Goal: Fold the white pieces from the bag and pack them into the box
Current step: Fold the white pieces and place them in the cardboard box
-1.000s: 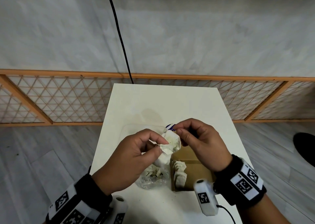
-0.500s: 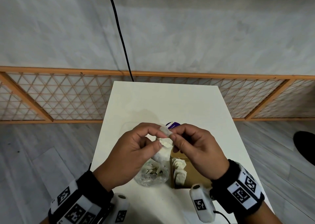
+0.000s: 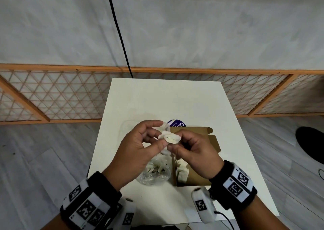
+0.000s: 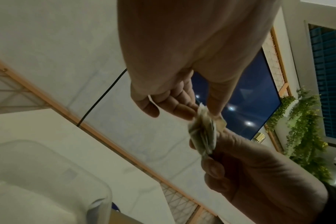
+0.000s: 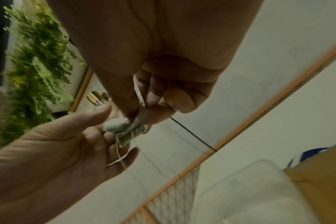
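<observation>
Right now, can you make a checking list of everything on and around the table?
Surface: white table, bare at the far end.
Job's things: one white piece held up between both hands; clear bag with more pieces lying left of the open cardboard box; folded pieces stand at the box's left end.
Clutter: purple-and-white round thing behind the box; clear plastic tub beside it.
Grippers: left hand and right hand both pinch the white piece.
Cables: black cable hangs down the wall behind the table.
Surroundings: grey wall, wooden lattice fence, grey floor, green plants.
</observation>
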A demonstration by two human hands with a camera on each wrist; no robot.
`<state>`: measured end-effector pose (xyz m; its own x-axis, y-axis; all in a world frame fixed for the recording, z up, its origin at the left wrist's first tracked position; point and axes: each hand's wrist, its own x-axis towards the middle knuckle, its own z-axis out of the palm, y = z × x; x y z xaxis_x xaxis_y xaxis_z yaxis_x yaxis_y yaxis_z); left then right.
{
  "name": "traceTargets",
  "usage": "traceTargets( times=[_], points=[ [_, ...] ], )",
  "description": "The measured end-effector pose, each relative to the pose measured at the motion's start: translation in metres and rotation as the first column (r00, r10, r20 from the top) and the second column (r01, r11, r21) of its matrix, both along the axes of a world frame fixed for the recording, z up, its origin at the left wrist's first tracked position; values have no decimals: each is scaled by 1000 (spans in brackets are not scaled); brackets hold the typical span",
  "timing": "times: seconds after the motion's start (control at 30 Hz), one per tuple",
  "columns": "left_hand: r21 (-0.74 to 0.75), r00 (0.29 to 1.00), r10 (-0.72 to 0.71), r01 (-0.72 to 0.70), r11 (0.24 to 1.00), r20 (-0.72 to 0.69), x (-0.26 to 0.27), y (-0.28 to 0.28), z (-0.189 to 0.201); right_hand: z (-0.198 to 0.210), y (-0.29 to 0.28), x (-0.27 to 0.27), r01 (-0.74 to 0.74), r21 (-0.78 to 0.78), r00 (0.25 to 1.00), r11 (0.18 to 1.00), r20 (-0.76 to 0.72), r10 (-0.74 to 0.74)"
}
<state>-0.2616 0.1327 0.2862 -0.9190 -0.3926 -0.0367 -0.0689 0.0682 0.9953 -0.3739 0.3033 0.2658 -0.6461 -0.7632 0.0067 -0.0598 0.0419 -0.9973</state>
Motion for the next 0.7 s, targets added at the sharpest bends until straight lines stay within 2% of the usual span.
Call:
traceTargets(
  times=[0.07,0.13,0.23,0.37,0.4,0.5,0.7],
  points=[
    [27,999,5,-6,1000,44,2,-1,-9,-18,11,-11,30,100,999,995,-25,-28],
    [26,995,6,-8,1000,98,7,-8,-20,-44,26,-23,48,266,994,963,-112,-19],
    [-14,978,7,-4,1000,207,18,-22,-41,-94,47,-32,78,563,978,822,-203,46],
    [-98,934,26,10,995,356,32,-36,-66,-151,56,-30,73,795,968,602,-203,151],
    [-112,924,41,2,994,381,35,-38,-72,-160,55,-29,53,825,966,562,-186,181],
    [-154,898,79,-13,988,433,43,-42,-88,-177,54,-22,35,855,965,518,-164,206],
    [-190,870,77,19,982,486,53,-47,-116,-196,56,-15,81,887,977,455,-160,139]
  ],
)
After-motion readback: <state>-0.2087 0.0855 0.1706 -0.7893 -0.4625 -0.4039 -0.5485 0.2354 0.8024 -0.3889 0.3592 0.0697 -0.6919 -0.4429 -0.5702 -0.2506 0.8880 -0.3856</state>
